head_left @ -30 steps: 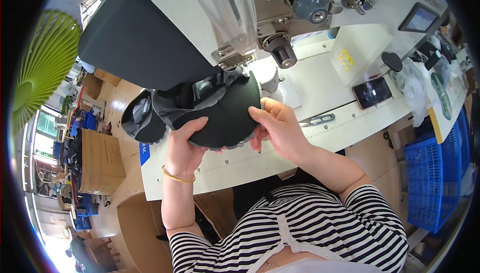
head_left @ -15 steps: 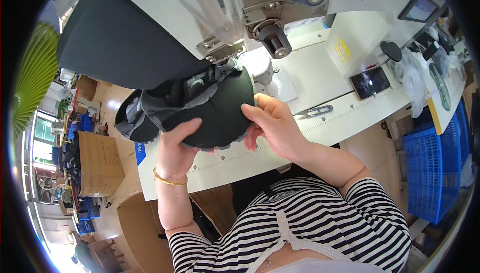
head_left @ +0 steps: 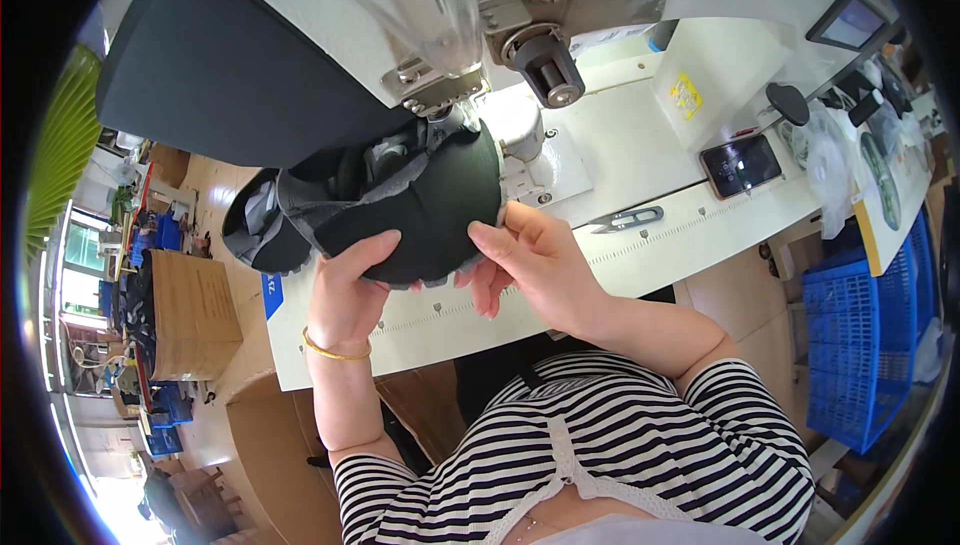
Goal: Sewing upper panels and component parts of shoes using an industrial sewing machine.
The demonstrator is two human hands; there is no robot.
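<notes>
A black curved fabric piece with grey lining (head_left: 430, 210) is held up against the sewing machine's needle area (head_left: 455, 117). Its far right edge lies under the presser parts; the contact point itself is hidden. My left hand (head_left: 345, 295) grips the near left side, thumb on top and fingers underneath. With thumb and fingertips, my right hand (head_left: 540, 270) pinches the right edge. More folded black and grey fabric (head_left: 265, 230) hangs to the left, joined to or bunched with the piece; I cannot tell which.
Thread snips (head_left: 630, 219) and a phone (head_left: 741, 165) lie on the white table (head_left: 620, 255), right of the machine. A plastic bag (head_left: 828, 160) sits farther right. Blue crates (head_left: 865, 345) stand at lower right, and a cardboard box (head_left: 195, 315) stands on the left.
My right thumb has shifted slightly left along the fabric's edge, and its lower fingers show more. The whole view has shifted a little; both hands keep their hold.
</notes>
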